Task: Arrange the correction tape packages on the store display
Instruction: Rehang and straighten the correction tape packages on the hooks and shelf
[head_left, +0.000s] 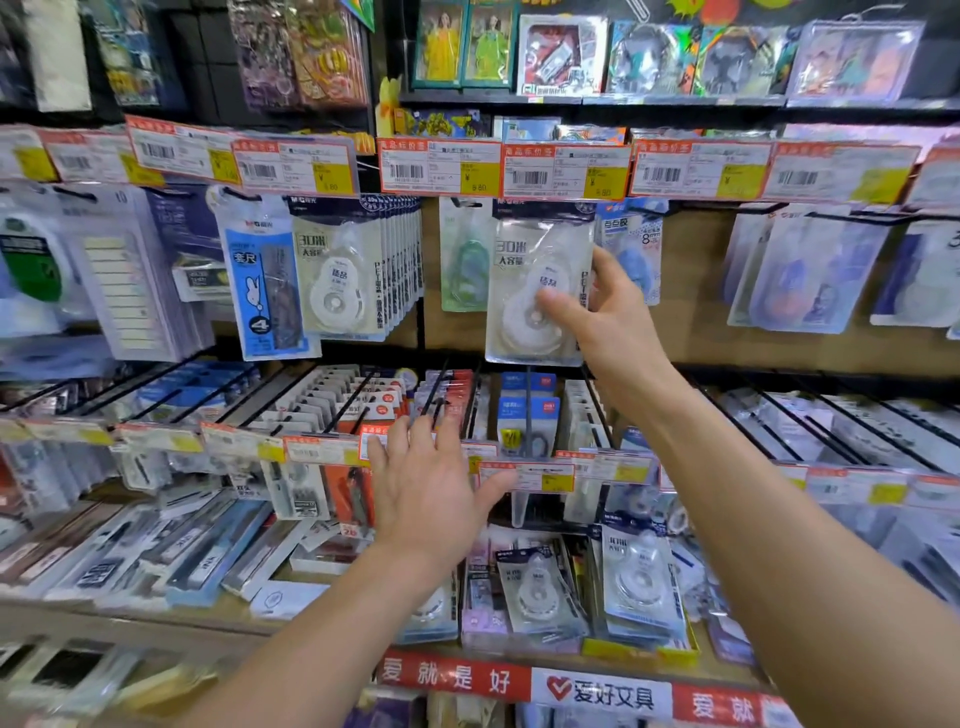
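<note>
My right hand (605, 317) grips a white correction tape package (524, 260) by its right edge, thumb across the front, holding it up against the upper peg row under the price tags. A thick row of the same packages (358, 270) hangs on a peg to its left. My left hand (428, 483) is spread flat with straight fingers in front of the lower peg row's price tags, holding nothing. More correction tape packages (641, 582) lie in a box on the bottom shelf.
Orange and white price tags (441, 166) line the upper rail. Black wire pegs (436, 389) stick out from the lower row toward me. A blue ruler set pack (265, 291) hangs left; blue tape packs (810, 270) hang right. Pen boxes (156, 556) cover the lower left shelf.
</note>
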